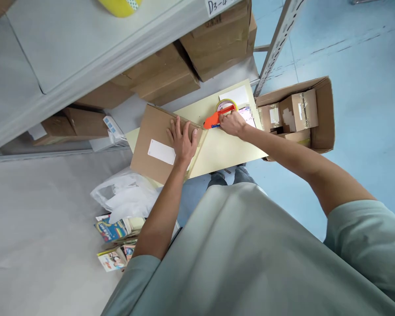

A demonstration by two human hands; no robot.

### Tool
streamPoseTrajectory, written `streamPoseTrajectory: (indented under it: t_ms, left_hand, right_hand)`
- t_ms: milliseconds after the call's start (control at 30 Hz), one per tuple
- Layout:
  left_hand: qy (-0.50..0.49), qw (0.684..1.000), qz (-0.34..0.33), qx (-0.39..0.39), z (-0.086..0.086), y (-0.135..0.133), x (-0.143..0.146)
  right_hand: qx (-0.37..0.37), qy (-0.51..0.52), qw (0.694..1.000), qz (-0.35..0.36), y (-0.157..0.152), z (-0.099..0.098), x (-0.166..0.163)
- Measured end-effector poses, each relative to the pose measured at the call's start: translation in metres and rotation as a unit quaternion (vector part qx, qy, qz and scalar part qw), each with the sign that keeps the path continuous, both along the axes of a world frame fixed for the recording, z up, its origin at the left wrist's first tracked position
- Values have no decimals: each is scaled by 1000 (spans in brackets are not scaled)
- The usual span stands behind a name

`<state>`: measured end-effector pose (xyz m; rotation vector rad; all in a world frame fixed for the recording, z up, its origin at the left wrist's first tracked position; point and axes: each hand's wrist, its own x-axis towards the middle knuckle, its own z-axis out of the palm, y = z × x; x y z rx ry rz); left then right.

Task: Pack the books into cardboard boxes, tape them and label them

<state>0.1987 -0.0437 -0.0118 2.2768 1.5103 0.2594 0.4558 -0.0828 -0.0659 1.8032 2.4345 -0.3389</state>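
A flat-topped cardboard box [141, 151] with a blank white label [161, 151] lies on the pale yellow board [217, 153]. My left hand [183, 142] rests on the box's top with its fingers spread. In my right hand [231, 123] is an orange tape dispenser [212, 120] with a roll of yellowish tape [221, 103]. The dispenser's front end is beside the box's right edge, close to my left fingertips; whether it touches the box I cannot tell. Partly behind my right hand lies a phone [248, 116] with a lit screen, next to a white paper [235, 95].
An open carton [325, 114] holding smaller taped boxes stands on the right. Shelves with several cardboard boxes [167, 72] run along the far side, ending at a metal upright [278, 44]. A white plastic bag [131, 195] and stacked books [113, 230] are at lower left.
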Motion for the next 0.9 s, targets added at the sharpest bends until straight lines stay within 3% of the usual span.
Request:
streamPoseTrajectory:
  t_ms: [133, 367, 567, 667, 767, 900]
  left_hand:
    - [-2, 999, -50, -16, 2, -12, -8]
    - [-11, 988, -148, -42, 5, -67, -42]
    - [-17, 1000, -20, -9, 7, -108, -61]
    - [11, 1000, 19, -1, 11, -88, -57]
    - [53, 998, 34, 4, 11, -40, -48]
    - [83, 996, 11, 33, -1, 3, -35]
  right_hand:
    - [-23, -6, 999, 39, -13, 5, -3]
    - [-133, 3, 985, 112, -78, 31, -13]
    - [-143, 51, 974, 169, -111, 27, -39]
    - [-148, 76, 968, 187, -122, 22, -61]
    - [-159, 100, 962, 196, -131, 23, -92]
    - [-169, 130, 960, 182, -136, 32, -135]
